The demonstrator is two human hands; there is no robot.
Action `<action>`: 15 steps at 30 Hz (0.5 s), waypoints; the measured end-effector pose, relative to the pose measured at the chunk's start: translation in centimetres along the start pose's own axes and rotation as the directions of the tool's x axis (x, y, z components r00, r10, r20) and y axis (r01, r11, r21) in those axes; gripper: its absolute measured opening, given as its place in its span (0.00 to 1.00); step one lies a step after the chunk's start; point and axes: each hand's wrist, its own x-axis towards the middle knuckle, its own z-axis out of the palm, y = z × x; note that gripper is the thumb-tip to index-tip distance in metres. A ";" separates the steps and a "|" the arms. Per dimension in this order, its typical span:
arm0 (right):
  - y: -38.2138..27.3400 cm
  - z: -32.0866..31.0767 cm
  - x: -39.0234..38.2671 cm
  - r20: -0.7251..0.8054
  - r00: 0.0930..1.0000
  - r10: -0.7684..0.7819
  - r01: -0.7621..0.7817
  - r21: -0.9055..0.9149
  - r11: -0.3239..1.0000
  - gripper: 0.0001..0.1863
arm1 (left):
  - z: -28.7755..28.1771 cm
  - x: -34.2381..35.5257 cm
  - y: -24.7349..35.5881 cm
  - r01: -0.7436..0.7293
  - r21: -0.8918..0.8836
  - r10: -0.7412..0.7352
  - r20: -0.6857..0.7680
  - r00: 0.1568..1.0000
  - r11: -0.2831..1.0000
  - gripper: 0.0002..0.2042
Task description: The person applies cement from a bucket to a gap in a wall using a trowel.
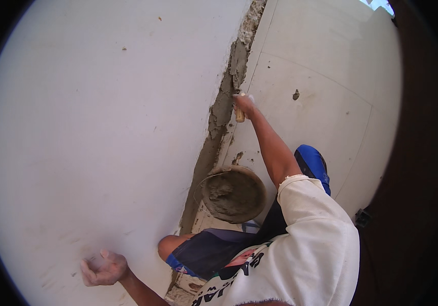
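My right hand (pixel 244 105) grips a trowel by its wooden handle (pixel 240 117), against the strip of wet grey mortar (pixel 223 105) along the foot of the white wall. The trowel's blade is mostly hidden by my fingers and the mortar. Low on the left, my left hand (pixel 105 269) is beside the wall with nothing in it, its fingers loosely curled and the thumb apart. A round bucket (pixel 264 193) holding grey mortar (pixel 231 196) stands between my right arm and the wall, just in front of my legs.
The white wall (pixel 112 122) fills the left side. Pale floor tiles (pixel 321 71) lie to the right, with a mortar lump (pixel 296 95) and small splashes on them. Beyond the fresh mortar, the strip has a rough, crumbly stretch (pixel 252 20). A small dark object (pixel 362 218) lies at right.
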 end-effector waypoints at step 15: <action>-1.8 -3.3 -1.6 0.111 0.994 -0.013 0.001 0.116 0.993 0.04 | -0.1 0.4 0.1 -0.044 -0.016 0.044 0.008 0.999 0.999 0.23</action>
